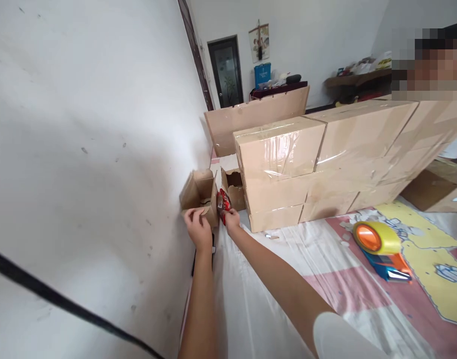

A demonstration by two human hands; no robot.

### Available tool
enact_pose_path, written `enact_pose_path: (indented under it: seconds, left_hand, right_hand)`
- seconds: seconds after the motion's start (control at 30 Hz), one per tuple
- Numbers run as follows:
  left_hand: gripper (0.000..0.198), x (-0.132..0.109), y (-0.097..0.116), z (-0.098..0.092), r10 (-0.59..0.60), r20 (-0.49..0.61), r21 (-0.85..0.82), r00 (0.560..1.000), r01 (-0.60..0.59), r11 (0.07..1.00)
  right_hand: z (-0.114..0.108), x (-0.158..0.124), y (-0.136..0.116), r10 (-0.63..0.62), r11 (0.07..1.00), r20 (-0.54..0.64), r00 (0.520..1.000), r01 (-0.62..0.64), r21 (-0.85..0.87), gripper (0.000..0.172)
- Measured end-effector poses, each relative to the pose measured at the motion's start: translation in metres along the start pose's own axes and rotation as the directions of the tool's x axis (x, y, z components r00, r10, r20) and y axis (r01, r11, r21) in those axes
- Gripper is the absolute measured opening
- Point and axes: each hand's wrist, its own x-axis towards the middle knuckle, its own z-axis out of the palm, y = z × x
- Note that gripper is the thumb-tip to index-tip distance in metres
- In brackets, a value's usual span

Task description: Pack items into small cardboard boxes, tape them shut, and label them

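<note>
My right hand (232, 219) is closed on a shiny red and dark packet (224, 202), which stands between two small cardboard boxes. Over the near rim of the left open box (190, 193), by the wall, curl the fingers of my left hand (198, 227). That box is open at the top, and something pale lies low inside it. The other small box (236, 198) has a torn edge and a dark opening; it sits against the stacked cartons. What the packet contains is not visible.
Taped cartons (281, 154) form a low wall ahead and to the right. A yellow tape roll on a blue and orange dispenser (378, 244) lies on the patterned sheet. The white wall (101, 174) is close on my left. A person (438, 65) is behind the cartons.
</note>
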Motion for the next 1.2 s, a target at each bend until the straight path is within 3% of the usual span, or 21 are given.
enact_pose_path:
  seconds: [0.07, 0.13, 0.27, 0.37, 0.47, 0.5, 0.6, 0.67, 0.73, 0.8, 0.87, 0.93, 1.0, 1.07, 1.13, 1.2]
  left_hand:
    - [0.017, -0.015, 0.016, -0.021, 0.013, -0.1, -0.036, 0.995, -0.016, 0.999]
    - [0.015, -0.036, 0.033, -0.045, 0.016, -0.19, -0.067, 0.982, -0.029, 0.997]
    - [0.014, -0.086, 0.07, -0.095, -0.025, -0.367, -0.136, 0.93, -0.027, 0.99]
    - [0.012, -0.12, 0.096, -0.129, -0.132, -0.477, -0.228, 0.869, 0.022, 0.973]
    - [0.017, -0.148, 0.118, -0.151, -0.29, -0.469, -0.398, 0.834, 0.093, 0.913]
    - [0.017, -0.156, 0.125, -0.154, -0.353, -0.429, -0.474, 0.832, 0.125, 0.872]
    - [0.015, -0.182, 0.142, -0.151, -0.488, -0.251, -0.642, 0.836, 0.234, 0.731]
    - [0.014, -0.198, 0.151, -0.14, -0.506, -0.144, -0.662, 0.85, 0.297, 0.688]
    - [0.014, -0.211, 0.159, -0.127, -0.493, -0.058, -0.648, 0.868, 0.343, 0.68]
    - [0.011, -0.22, 0.162, -0.115, -0.475, 0.02, -0.623, 0.88, 0.382, 0.682]
    - [0.004, -0.226, 0.159, -0.109, -0.457, 0.076, -0.583, 0.886, 0.411, 0.701]
    - [0.006, -0.229, 0.152, -0.107, -0.443, 0.121, -0.534, 0.888, 0.435, 0.725]
    - [0.015, -0.232, 0.144, -0.11, -0.439, 0.152, -0.49, 0.886, 0.453, 0.745]
    - [0.026, -0.235, 0.136, -0.116, -0.403, 0.192, -0.479, 0.895, 0.444, 0.757]
    - [0.03, -0.237, 0.129, -0.122, -0.295, 0.263, -0.485, 0.919, 0.39, 0.782]
    - [0.031, -0.237, 0.122, -0.129, -0.097, 0.372, -0.49, 0.923, 0.284, 0.824]
  right_hand:
    - [-0.024, -0.029, 0.001, 0.011, 1.0, 0.001, 1.0, -0.011, 0.016, 0.021]
    - [-0.063, -0.066, -0.002, -0.011, 0.999, -0.002, 1.0, 0.011, 0.044, 0.023]
    - [-0.17, -0.139, -0.031, -0.079, 0.988, -0.056, 0.995, 0.086, 0.13, 0.02]
    - [-0.248, -0.17, -0.082, -0.217, 0.949, -0.292, 0.931, 0.272, 0.159, 0.018]
    - [-0.294, -0.18, -0.158, -0.46, 0.846, -0.296, 0.837, 0.515, 0.14, 0.027]
    - [-0.301, -0.181, -0.184, -0.543, 0.8, -0.254, 0.801, 0.585, 0.135, 0.032]
    - [-0.301, -0.181, -0.241, -0.662, 0.749, 0.055, 0.747, 0.657, 0.09, 0.049]
    - [-0.294, -0.182, -0.255, -0.584, 0.785, 0.321, 0.746, 0.619, -0.009, 0.058]
    - [-0.288, -0.186, -0.254, -0.387, 0.786, 0.592, 0.707, 0.589, -0.19, 0.055]
    - [-0.288, -0.189, -0.246, -0.199, 0.635, 0.76, 0.618, 0.672, -0.38, 0.047]
    - [-0.298, -0.192, -0.238, -0.176, 0.382, 0.799, 0.574, 0.788, -0.482, 0.045]
    - [-0.317, -0.19, -0.232, -0.277, 0.217, 0.749, 0.602, 0.799, -0.561, 0.045]
    - [-0.343, -0.186, -0.223, -0.396, 0.229, 0.623, 0.674, 0.73, -0.644, 0.039]
    - [-0.368, -0.181, -0.207, -0.424, 0.377, 0.471, 0.774, 0.624, -0.685, 0.031]
    - [-0.385, -0.177, -0.186, -0.352, 0.557, 0.392, 0.85, 0.527, -0.643, 0.025]
    - [-0.392, -0.178, -0.165, -0.283, 0.658, 0.449, 0.847, 0.513, -0.551, 0.021]
